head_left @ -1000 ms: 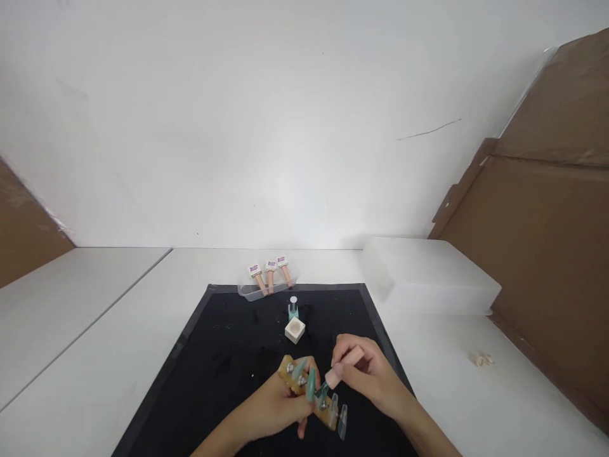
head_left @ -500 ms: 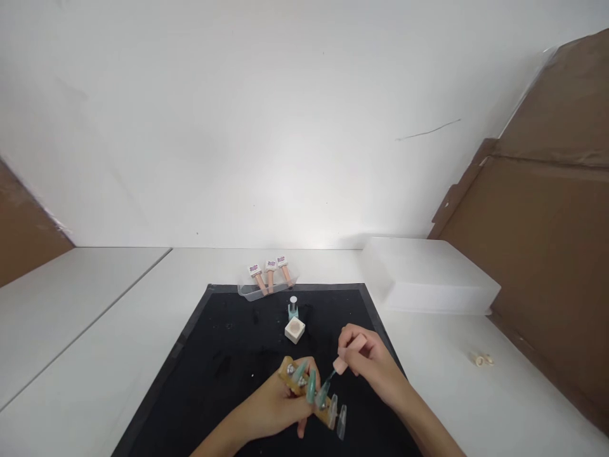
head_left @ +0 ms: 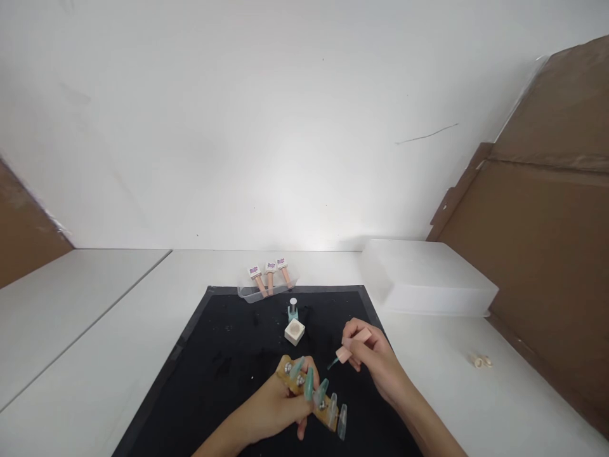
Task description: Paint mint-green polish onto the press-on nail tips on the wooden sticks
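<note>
Green and clear nail tips (head_left: 309,383) line an amber bar (head_left: 282,364) clasped by the left hand (head_left: 284,407); beside the bar, the right hand (head_left: 374,359) pinches a pink-handled nail-polish brush (head_left: 343,354).

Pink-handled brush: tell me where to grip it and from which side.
Best gripped, I'd judge, by the pink handle, coming from the right, as the right hand does. The handle is thick and slants toward the picture's upper right, while the thin green brush tip points lower left, toward the nail tips.
</note>
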Available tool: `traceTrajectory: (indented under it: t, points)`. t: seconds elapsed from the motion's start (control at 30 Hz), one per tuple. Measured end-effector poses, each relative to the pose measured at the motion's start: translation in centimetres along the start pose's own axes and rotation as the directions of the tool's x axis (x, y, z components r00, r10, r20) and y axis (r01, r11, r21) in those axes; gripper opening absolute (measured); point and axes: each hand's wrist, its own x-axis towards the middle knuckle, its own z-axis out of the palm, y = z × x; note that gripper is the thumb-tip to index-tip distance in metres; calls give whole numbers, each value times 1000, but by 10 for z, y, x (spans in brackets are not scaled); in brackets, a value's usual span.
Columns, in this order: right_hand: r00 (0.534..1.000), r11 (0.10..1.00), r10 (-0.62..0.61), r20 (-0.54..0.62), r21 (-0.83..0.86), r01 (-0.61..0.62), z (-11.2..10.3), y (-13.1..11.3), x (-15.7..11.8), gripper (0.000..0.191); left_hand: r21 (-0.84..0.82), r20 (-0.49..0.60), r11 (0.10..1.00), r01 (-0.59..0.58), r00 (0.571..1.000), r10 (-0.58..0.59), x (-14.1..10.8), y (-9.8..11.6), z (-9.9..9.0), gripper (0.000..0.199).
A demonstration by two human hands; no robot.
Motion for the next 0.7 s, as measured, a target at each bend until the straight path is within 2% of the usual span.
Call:
traceTrajectory:
  t: [0.07, 0.13, 0.27, 0.47, 0.6, 0.7]
  points:
    - [1000, 996, -21, 20, 85, 20, -2, 2, 0, 19, -35, -16, 999, 24, 1000, -24, 0, 1, 0, 17]
    - [995, 990, -25, 93, 144, 12, -3, 4, -1, 21, -75, -41, 997, 33, 999, -36, 0, 1, 1, 18]
    - [977, 986, -30, 210, 167, -5, -4, 9, -3, 25, -169, -103, 986, 4, 994, -22, 1, 2, 2, 26]
    - [975, 992, -50, 218, 122, 23, 0, 5, -5, 20, -242, -137, 969, -46, 990, 12, 0, 4, 5, 33]
    - [968, 994, -101, 231, 52, 92, 2, 2, -6, 24, -230, -166, 972, -55, 986, 17, -1, 1, 5, 37]
    - [966, 995, -92, 241, -3, 96, 3, 1, -7, 21, -213, -170, 975, -66, 985, 30, -1, -1, 4, 36]
